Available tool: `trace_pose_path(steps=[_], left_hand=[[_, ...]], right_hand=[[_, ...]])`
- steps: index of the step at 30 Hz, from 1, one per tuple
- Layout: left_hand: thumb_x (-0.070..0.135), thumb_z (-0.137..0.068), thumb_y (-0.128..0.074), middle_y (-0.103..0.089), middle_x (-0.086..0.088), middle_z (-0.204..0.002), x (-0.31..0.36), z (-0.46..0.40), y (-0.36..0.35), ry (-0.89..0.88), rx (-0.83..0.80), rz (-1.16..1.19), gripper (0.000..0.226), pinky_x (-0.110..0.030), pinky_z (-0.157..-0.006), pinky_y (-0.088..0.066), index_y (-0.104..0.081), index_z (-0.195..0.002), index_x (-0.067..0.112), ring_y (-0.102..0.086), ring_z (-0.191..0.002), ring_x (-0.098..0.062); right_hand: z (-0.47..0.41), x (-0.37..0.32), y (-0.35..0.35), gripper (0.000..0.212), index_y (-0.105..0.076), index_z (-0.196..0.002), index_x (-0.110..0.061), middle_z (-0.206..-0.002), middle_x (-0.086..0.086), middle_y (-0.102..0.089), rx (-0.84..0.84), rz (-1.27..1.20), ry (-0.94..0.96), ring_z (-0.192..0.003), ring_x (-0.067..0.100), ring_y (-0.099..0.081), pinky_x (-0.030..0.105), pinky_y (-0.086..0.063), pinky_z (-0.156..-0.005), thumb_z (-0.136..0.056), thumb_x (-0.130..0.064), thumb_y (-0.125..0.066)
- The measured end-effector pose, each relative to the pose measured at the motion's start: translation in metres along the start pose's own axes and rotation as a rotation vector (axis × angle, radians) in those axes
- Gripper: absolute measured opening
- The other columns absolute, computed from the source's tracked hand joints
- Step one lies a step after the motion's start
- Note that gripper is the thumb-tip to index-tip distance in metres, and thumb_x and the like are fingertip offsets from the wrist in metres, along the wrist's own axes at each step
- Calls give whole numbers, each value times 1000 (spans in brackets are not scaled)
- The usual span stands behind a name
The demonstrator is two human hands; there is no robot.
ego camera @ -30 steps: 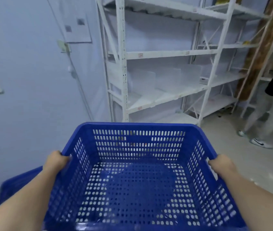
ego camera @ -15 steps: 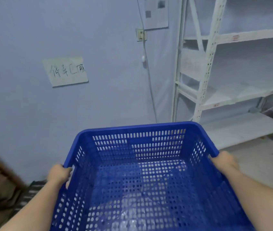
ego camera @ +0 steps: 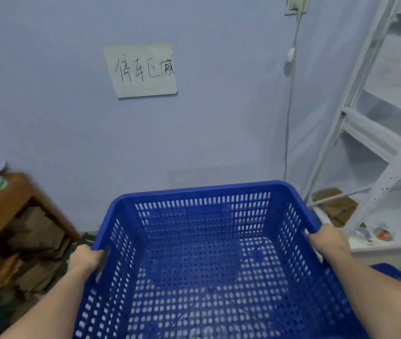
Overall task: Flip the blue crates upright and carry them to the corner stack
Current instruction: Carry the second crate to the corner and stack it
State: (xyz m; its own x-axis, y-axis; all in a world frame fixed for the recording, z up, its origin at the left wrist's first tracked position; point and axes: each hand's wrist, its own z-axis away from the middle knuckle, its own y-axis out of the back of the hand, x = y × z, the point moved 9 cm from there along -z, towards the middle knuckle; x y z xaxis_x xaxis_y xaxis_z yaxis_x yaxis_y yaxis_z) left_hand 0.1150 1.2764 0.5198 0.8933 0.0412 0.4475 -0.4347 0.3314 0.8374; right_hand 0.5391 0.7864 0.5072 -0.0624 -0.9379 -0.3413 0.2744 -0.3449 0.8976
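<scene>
A blue perforated crate point(ego camera: 202, 192) is held upright in front of me, open side up and empty. My left hand point(ego camera: 84, 259) grips its left rim, and my right hand point(ego camera: 326, 238) grips its right rim. A sliver of another blue crate point(ego camera: 390, 274) shows low on the right, behind my right forearm.
A pale wall with a handwritten paper sign point(ego camera: 143, 69) is straight ahead. A wooden table point(ego camera: 1, 209) with cardboard scraps under it stands at the left. White metal shelving point(ego camera: 375, 148) stands at the right, with a white cable point(ego camera: 290, 106) hanging down the wall beside it.
My view has swung left with the crate in both hands. The shelving has slid to the right edge, the other person has left the view, and the sign and wooden table have come in.
</scene>
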Motion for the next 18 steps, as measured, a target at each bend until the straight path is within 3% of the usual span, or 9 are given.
trace_pose_path(steps=[3, 7, 10, 13, 18], left_hand=[[20, -87, -63, -67, -25, -92, 31, -26, -1, 16, 0, 23, 27, -44, -76, -55, -64, -96, -5, -65, -82, -39], [22, -86, -63, -69, -27, -99, 66, -62, -5, 37, 9, 36, 35, -47, -84, -55, -65, -106, -7, -66, -89, -41], [20, -87, -63, -68, -27, -103, 85, -83, -9, 70, 16, 46, 35, -45, -84, -54, -64, -109, -7, -65, -90, -40], [17, -87, -63, -68, -27, -101, 102, -105, -18, 87, -6, 94, 32, -46, -85, -54, -64, -107, -8, -65, -90, -40], [13, -89, -60, -65, -27, -100, 129, -160, -34, 97, -21, 104, 30, -44, -83, -53, -62, -110, -9, -62, -85, -37]], right_hand=[[-46, -34, -10, 31, -65, -100, -4, -84, 12, -60, -25, -38, 36, -72, 27, -56, 31, -46, -66, -85, -30, -60], [-106, -76, -19, 38, -67, -101, -4, -95, 17, -70, -57, -81, 59, -82, 32, -65, 37, -56, -74, -83, -37, -58], [-128, -110, -17, 40, -62, -105, 0, -101, 21, -67, -82, -95, 65, -84, 33, -62, 36, -52, -72, -87, -36, -56], [-151, -135, -27, 39, -61, -107, 5, -94, 21, -63, -121, -123, 62, -79, 32, -58, 34, -48, -68, -87, -29, -58], [-188, -168, -57, 34, -63, -105, 1, -96, 22, -68, -184, -92, 32, -79, 33, -64, 31, -49, -59, -84, -25, -61]])
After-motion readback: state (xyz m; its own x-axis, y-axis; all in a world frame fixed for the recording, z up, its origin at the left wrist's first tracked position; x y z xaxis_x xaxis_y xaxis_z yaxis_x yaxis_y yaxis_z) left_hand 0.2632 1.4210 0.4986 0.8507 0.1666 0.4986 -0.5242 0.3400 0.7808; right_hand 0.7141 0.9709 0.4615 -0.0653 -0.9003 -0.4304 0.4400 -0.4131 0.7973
